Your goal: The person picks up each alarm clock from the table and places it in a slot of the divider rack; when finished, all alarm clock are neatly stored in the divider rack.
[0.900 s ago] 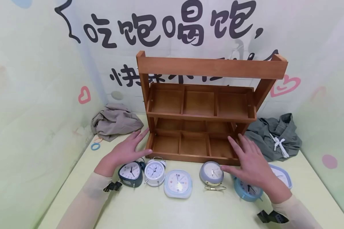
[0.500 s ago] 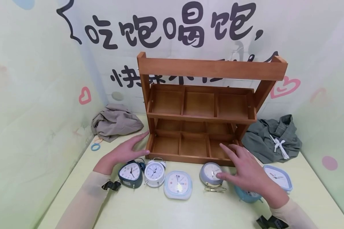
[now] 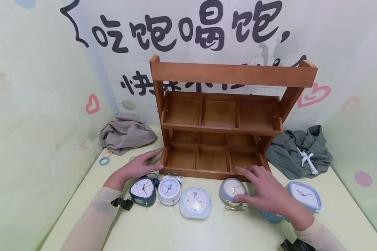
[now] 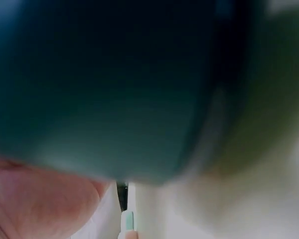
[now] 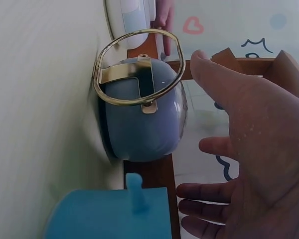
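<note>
My left hand (image 3: 135,168), fingers extended, reaches to the lower left corner of a wooden two-tier shelf (image 3: 204,172); I cannot tell whether it presses there. Close below it stand a dark teal triangular alarm clock (image 3: 143,188), whose blurred body (image 4: 99,99) fills the left wrist view, and a white twin-bell alarm clock (image 3: 169,190). With thumb and fingers spread, my right hand (image 3: 267,191) hovers at a grey-blue round alarm clock (image 3: 231,190). In the right wrist view a gap shows between thumb and that clock (image 5: 144,119). A blue clock (image 3: 273,218) is partly hidden under this hand.
A pale blue square clock (image 3: 195,204) stands mid-row, and a blue-rimmed clock (image 3: 304,195) is at the right. Grey-brown cloth (image 3: 127,134) and dark grey cloth (image 3: 298,150) flank the shelf. A blue ring (image 3: 104,160) lies at the left.
My right hand has moved left and down from the shelf's lower right corner toward the grey-blue clock, uncovering the blue-rimmed clock. The left hand has shifted only slightly.
</note>
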A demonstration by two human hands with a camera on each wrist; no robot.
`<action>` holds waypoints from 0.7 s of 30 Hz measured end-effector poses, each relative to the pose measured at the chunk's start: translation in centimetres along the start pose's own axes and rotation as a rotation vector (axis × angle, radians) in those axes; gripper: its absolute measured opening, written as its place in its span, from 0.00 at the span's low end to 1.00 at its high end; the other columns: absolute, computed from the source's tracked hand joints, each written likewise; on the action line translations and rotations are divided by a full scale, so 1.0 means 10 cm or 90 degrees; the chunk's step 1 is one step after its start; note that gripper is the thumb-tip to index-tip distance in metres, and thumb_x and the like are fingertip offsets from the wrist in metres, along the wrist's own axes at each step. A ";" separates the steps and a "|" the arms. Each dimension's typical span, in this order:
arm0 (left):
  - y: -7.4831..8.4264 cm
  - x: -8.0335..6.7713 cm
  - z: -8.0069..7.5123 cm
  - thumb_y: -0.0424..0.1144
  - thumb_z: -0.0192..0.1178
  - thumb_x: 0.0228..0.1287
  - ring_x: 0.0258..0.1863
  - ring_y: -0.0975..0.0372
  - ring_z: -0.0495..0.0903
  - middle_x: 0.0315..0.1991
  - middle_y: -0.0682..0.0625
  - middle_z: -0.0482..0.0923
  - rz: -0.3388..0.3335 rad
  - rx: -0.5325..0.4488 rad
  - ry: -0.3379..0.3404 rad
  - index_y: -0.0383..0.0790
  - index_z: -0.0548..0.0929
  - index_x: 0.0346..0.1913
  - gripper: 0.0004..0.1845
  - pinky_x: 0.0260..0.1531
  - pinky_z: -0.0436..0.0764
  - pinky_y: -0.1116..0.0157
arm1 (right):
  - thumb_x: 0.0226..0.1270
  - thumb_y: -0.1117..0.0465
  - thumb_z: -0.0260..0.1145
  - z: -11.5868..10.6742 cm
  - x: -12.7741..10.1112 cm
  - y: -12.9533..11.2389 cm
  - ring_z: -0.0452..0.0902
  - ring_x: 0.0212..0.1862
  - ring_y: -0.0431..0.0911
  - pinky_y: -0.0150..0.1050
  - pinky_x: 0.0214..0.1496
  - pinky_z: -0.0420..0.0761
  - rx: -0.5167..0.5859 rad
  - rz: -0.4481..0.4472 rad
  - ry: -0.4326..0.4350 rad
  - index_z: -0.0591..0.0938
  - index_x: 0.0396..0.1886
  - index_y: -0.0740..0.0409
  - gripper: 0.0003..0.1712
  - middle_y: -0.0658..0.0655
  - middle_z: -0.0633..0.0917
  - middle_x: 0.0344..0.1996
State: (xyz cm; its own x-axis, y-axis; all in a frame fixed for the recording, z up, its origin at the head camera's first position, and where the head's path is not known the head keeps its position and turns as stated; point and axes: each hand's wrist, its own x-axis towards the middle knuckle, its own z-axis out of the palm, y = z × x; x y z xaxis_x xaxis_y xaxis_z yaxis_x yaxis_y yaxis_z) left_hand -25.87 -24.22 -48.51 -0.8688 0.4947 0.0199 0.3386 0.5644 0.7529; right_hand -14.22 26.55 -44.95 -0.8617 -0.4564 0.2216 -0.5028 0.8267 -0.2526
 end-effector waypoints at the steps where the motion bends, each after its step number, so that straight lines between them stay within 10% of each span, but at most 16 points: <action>1: -0.01 0.00 0.00 0.58 0.70 0.78 0.87 0.45 0.58 0.88 0.51 0.61 0.000 -0.002 -0.001 0.57 0.64 0.89 0.43 0.83 0.62 0.37 | 0.63 0.22 0.77 0.01 0.00 0.00 0.72 0.51 0.46 0.50 0.49 0.78 -0.002 -0.007 0.004 0.80 0.79 0.45 0.52 0.50 0.80 0.50; 15: -0.04 0.03 0.03 0.62 0.73 0.74 0.86 0.42 0.60 0.87 0.42 0.63 -0.025 0.041 -0.031 0.61 0.69 0.87 0.43 0.82 0.62 0.35 | 0.62 0.23 0.78 0.11 0.01 -0.04 0.66 0.43 0.40 0.44 0.46 0.69 -0.002 -0.028 0.011 0.83 0.77 0.41 0.50 0.41 0.74 0.41; 21: -0.04 0.03 0.04 0.62 0.73 0.73 0.86 0.46 0.61 0.86 0.51 0.65 -0.028 0.026 -0.028 0.63 0.70 0.87 0.43 0.83 0.62 0.38 | 0.64 0.19 0.73 0.12 0.01 -0.07 0.81 0.49 0.42 0.53 0.55 0.80 0.009 0.000 -0.035 0.83 0.77 0.43 0.51 0.44 0.85 0.50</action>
State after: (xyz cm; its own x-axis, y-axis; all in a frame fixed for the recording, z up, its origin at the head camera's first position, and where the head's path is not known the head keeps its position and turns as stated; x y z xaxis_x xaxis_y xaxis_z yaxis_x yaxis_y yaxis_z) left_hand -26.11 -24.05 -49.13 -0.8669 0.4967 -0.0416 0.3161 0.6125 0.7245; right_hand -14.00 25.54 -45.84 -0.8641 -0.4737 0.1702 -0.5032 0.8222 -0.2661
